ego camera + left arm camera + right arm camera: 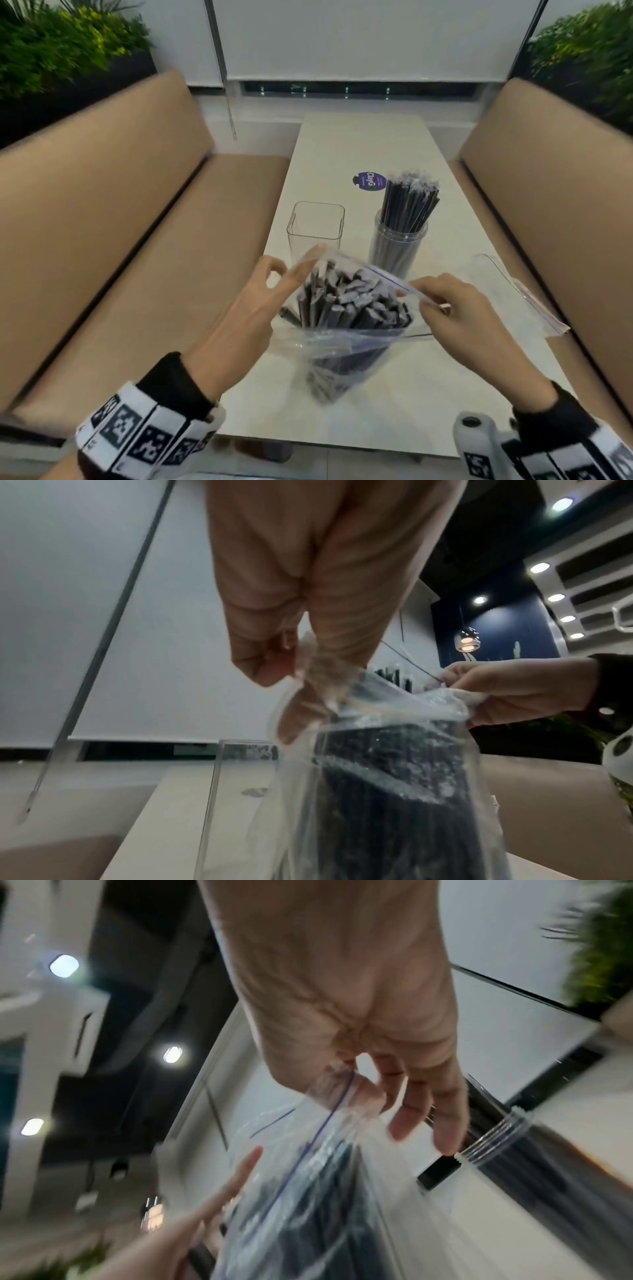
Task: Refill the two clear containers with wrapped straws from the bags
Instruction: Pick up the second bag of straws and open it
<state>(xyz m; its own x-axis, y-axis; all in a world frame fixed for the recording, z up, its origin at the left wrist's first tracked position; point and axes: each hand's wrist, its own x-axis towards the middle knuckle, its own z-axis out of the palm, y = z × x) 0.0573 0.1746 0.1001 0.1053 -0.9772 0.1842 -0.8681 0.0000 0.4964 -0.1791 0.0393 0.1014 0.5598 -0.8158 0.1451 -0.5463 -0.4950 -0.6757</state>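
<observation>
On the booth table (359,144), the straw bag (349,342) at lower centre is pinched open by left hand (253,308) and right hand (459,308); a slipped rim would likely spill straws.

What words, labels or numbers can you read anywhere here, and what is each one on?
"ClayG": purple round sticker on the table; its last character and the smaller print are too blurred to read.
Wristbands: black-and-white square code markers only, no readable text.
Nothing readable on the bags or containers.

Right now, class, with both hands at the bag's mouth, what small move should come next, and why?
Probably lift a bunch of wrapped straws out: both hands, left hand and right hand, hold the zip bag open, and the square container behind it stands empty.
</observation>
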